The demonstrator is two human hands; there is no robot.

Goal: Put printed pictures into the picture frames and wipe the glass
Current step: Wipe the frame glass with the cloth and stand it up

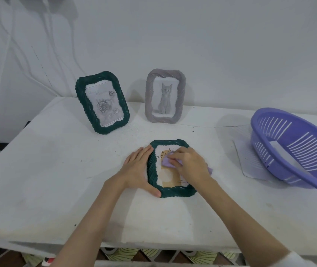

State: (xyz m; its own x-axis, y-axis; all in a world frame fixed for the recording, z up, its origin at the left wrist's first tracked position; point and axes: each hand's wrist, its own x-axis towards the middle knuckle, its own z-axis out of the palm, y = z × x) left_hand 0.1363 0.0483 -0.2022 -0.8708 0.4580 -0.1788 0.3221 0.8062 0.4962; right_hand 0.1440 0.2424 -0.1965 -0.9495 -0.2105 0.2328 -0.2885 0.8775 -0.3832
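Left hand [136, 169] lies flat, fingers released, steadying the dark green woven picture frame [152, 170] mid-desk; right hand [189, 164] clasps a small purple cloth [166, 162] on its glass.

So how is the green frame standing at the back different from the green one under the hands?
The standing green frame is propped upright near the wall; the flat green frame lies face up on the table. The standing one shows a grey rose print, the flat one a tan and white picture. Nobody touches the standing one; the left hand steadies the flat one while the right hand rubs a purple cloth on its glass. Both have dark green, ropelike borders.
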